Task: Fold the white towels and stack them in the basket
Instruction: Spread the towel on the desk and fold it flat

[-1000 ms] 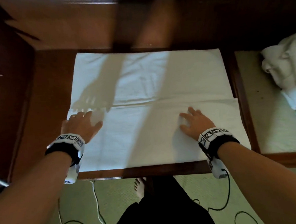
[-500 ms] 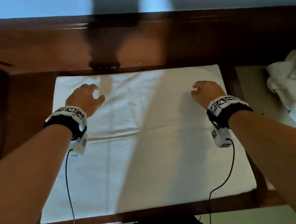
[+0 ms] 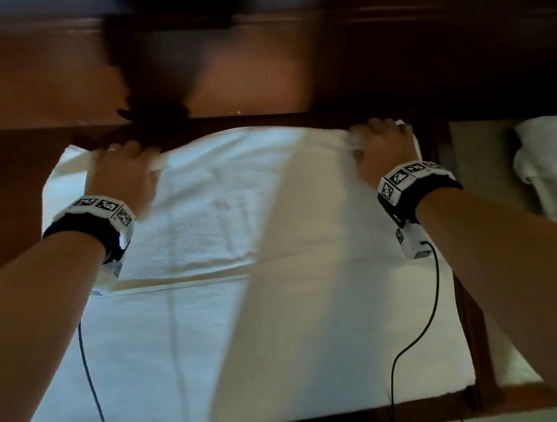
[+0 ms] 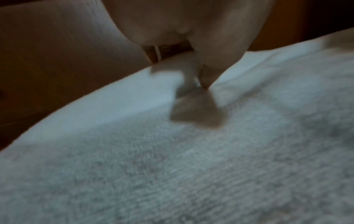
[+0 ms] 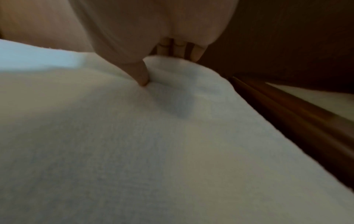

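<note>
A white towel point(image 3: 245, 327) lies spread over a dark wooden table point(image 3: 6, 201), with a fold line across its middle. My left hand point(image 3: 121, 161) grips the towel's far edge on the left, and the cloth bunches under its fingers. My right hand point(image 3: 380, 139) grips the far edge near the right corner. In the left wrist view my thumb pinches a lifted fold of the towel point(image 4: 172, 151). The right wrist view shows my thumb pressed into the towel point(image 5: 153, 144) with fingers curled over its edge. No basket is in view.
A crumpled heap of white towels point(image 3: 548, 168) lies on a pale surface point(image 3: 483, 165) to the right, past the table's wooden rim point(image 3: 473, 329). A dark wooden panel point(image 3: 34, 79) rises behind the table. Black cables hang from both wrists.
Both hands moved from the towel's near half to its far edge and took hold of it. The far edge is now bunched and slightly lifted.
</note>
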`<state>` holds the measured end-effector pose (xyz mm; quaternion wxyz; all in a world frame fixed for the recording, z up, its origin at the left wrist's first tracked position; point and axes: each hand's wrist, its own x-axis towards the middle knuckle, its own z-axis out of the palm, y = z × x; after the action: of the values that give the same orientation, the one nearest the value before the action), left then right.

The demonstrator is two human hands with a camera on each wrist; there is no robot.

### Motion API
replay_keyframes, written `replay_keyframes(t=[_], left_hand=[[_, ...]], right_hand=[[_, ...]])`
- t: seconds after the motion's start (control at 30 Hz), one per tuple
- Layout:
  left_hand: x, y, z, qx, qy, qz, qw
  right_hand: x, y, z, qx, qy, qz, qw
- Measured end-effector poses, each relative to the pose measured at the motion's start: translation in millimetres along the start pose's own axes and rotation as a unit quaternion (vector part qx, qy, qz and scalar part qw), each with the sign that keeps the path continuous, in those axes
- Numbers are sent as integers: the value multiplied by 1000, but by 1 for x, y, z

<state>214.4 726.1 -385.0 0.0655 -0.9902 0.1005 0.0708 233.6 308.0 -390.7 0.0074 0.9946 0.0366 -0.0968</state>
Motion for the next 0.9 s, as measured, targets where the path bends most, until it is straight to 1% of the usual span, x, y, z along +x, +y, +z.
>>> replay_keyframes(t=[0.07, 0.13, 0.2, 0.27, 0.37, 0.47, 0.53, 0.6, 0.67, 0.8, 0.87, 0.9], left_hand=[[-5, 0, -7, -24, 21, 8, 999], [-9, -3, -19, -83, 12, -13, 996], [-15, -10, -34, -112, 5, -27, 993], [-30, -15, -51, -105, 15, -19, 994], [-53, -19, -73, -64, 36, 22, 997], [-94, -21, -91, -41, 45, 63, 996], [-125, -22, -98, -36, 74, 71, 994], [-160, -17, -98, -35, 85, 69, 993], [-197, -12, -92, -30, 83, 70, 994], [-271, -2, -64, -6, 83, 64, 994], [-303, 6, -43, -9, 90, 59, 994], [-318, 12, -31, -14, 77, 61, 995]], right_hand=[[-1, 2, -8, 8, 4, 9, 1000], [-4, 2, -20, 34, 2, 20, 999], [-10, 3, -37, 55, 4, 17, 998], [-24, 4, -55, 63, -8, 10, 998], [-48, 6, -77, 87, -31, 16, 996], [-91, 3, -94, 106, -31, 20, 994], [-122, 0, -100, 103, -36, 29, 994], [-156, -3, -99, 102, -55, 46, 992], [-194, -7, -94, 98, -55, 58, 992], [-270, -16, -70, 83, -12, 70, 994], [-304, -18, -43, 62, 13, 68, 996], [-319, -18, -26, 47, 16, 70, 996]])
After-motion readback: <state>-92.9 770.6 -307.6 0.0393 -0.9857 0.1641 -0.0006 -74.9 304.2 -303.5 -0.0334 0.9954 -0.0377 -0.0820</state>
